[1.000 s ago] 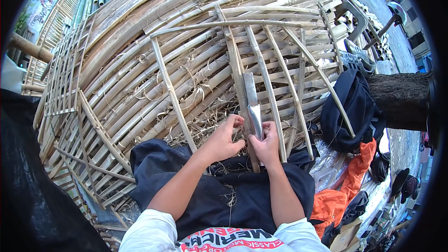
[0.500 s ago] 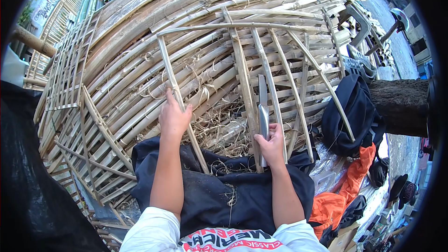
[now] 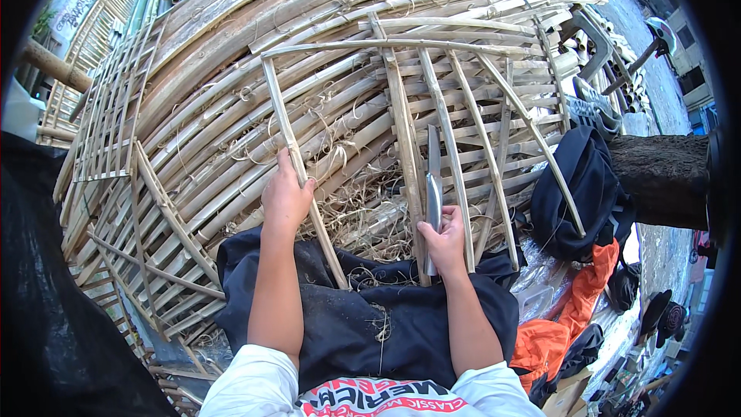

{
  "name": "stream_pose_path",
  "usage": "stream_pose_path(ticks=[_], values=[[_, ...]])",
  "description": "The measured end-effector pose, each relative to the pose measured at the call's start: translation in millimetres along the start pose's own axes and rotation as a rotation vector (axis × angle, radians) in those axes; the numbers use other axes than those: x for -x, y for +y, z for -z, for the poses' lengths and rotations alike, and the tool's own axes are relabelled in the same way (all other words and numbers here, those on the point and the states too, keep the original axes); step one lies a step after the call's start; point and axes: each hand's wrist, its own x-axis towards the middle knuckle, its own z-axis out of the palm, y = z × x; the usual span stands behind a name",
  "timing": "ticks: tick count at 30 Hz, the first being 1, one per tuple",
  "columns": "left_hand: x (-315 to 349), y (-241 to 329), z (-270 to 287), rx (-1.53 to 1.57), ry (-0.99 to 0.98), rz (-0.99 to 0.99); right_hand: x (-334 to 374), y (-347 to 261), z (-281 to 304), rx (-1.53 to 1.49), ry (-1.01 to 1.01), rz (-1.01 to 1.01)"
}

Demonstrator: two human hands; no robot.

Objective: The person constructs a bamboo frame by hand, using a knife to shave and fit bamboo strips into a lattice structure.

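Note:
A bamboo frame lies across my lap, with several upright slats fixed to a long crosspiece (image 3: 332,45). My left hand (image 3: 285,194) is closed round its left slat (image 3: 280,113), the thumb over the slat's right side. In my right hand (image 3: 446,241) is a long narrow knife (image 3: 434,193), held upright. Its dark grey blade end points away from me, and a shiny silver part sits just above my fingers. The knife stands between two of the frame's slats, close to the wide one (image 3: 403,123). My palm hides its lower part.
Split bamboo poles (image 3: 231,38) are stacked behind the frame, with curled shavings (image 3: 340,154) among them. A dark cloth (image 3: 347,332) covers my lap. To the right lie a dark bag (image 3: 571,185), an orange cloth (image 3: 552,344) and a thick log (image 3: 664,177). A bamboo lattice (image 3: 116,108) leans at left.
My left hand has shifted very slightly, its index finger now less stretched along the slat. The frame has moved a few pixels; the right hand still grips the knife.

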Motion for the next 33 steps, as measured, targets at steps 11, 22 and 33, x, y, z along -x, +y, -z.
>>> stream_pose_path(ticks=[11,22,33], values=[[0.9,-1.4,-4.6,-0.048,0.225,-0.045,7.1,-7.2,-2.0,0.157,0.034,0.066],[-46.1,69.4,8.4,0.301,0.359,-0.611,-1.6,-14.0,12.6,0.261,0.09,0.107],[-245.9,137.2,-6.9,0.07,-0.015,-0.703,-6.2,-11.5,3.4,0.223,0.123,-0.005]])
